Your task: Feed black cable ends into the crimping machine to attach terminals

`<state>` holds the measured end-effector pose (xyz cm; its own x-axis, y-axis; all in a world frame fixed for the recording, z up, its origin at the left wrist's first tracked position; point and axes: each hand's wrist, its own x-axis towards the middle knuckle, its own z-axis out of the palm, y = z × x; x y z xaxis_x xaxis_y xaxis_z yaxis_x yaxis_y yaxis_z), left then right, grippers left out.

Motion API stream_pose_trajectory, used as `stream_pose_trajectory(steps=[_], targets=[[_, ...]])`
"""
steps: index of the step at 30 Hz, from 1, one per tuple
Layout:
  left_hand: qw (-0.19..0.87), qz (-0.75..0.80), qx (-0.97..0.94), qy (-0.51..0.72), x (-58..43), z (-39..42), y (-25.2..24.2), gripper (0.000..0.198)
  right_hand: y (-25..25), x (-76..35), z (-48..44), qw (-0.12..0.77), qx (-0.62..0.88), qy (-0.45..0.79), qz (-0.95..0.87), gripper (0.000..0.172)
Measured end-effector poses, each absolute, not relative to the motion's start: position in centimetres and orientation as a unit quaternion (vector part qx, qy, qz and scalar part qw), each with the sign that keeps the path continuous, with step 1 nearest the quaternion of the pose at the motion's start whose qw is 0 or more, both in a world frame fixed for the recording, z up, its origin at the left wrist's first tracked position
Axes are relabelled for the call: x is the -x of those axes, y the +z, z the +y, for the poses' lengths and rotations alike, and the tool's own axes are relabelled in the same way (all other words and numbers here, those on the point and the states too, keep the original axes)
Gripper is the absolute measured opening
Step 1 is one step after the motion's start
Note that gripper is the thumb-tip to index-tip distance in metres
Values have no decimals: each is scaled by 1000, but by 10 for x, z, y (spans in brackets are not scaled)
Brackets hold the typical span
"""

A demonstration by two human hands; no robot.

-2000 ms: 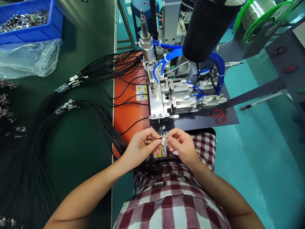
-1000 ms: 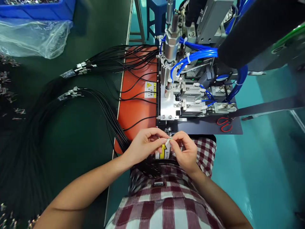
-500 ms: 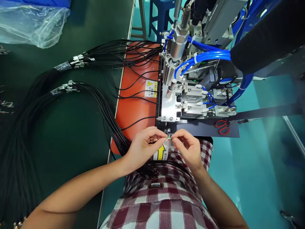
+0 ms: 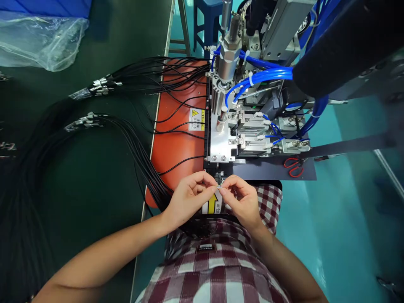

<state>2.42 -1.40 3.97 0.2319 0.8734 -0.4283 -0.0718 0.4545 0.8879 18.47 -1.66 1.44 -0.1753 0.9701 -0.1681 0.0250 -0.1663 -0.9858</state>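
In front of the machine's near end, my left hand [image 4: 188, 200] is closed, thumb and fingertips pinching the end of a thin cable [image 4: 219, 186]. My right hand [image 4: 242, 202] pinches the same small end from the other side, so the fingertips of both hands nearly touch. Most of the cable end is covered by the fingers. Below the hands shows a label with a yellow arrow [image 4: 212, 205]. A bundle of black cables [image 4: 143, 162] runs from the dark table to beneath my left hand.
Beyond the hands stands a metal machine [image 4: 217, 145] with blue air hoses [image 4: 268, 75]. Several black cables cross its orange-red cover [image 4: 176, 147]. Red-handled scissors [image 4: 294, 166] lie on a grey plate [image 4: 259, 170]. A clear plastic bag [image 4: 47, 42] rests on the dark table [image 4: 94, 181].
My right hand has moved left, closing the gap to my left fingertips. The green and red wires seen between them are now mostly covered. The whole view has shifted slightly.
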Motion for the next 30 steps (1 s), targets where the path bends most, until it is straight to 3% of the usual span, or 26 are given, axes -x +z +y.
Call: stream_pose_trajectory(steps=[13, 21, 30], targets=[[658, 528, -410, 346, -26, -19, 34, 20, 17, -193, -14, 404, 506, 534, -544, 4], [642, 533, -437, 336, -28, -20, 34, 16, 21, -194, -10, 378, 494, 543, -565, 10], [664, 507, -464, 294, -25, -15, 42, 12, 11, -203, -1, 328, 435, 705, -453, 15]])
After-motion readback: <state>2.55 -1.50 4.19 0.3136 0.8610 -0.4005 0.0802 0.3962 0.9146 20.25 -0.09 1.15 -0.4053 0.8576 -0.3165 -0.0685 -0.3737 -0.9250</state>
